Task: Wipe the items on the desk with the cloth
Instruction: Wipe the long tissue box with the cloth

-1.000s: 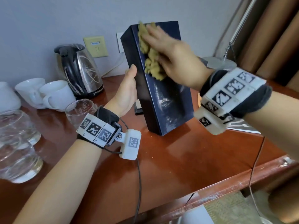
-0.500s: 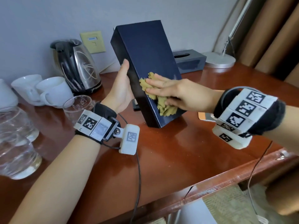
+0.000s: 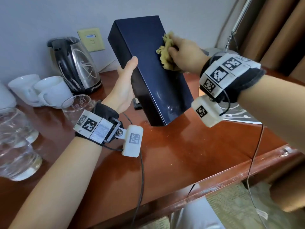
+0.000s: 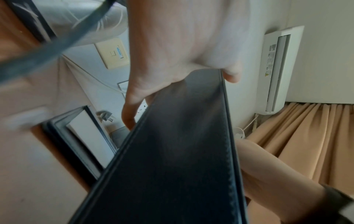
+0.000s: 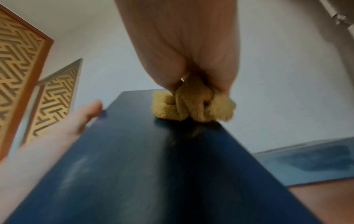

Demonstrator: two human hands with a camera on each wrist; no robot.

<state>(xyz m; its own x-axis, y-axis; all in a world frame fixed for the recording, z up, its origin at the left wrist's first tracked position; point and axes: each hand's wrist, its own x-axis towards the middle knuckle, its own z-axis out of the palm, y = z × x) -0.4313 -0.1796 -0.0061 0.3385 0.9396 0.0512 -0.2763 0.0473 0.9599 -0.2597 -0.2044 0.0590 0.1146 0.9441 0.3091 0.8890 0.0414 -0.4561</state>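
One dark box (image 3: 148,66), one cloth (image 3: 165,52), one kettle (image 3: 74,63), two white cups (image 3: 52,93), three glasses (image 3: 76,104), two hands (image 3: 123,90)

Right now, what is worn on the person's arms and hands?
Both forearms are bare. The left hand and right hand wear no gloves. Each wrist carries a black band with white blocks printed with black square codes, a white camera block and a thin black cable.

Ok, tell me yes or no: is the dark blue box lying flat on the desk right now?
No. The dark blue box stands tilted on its lower end, steadied by the left hand while the right hand presses the cloth against it.
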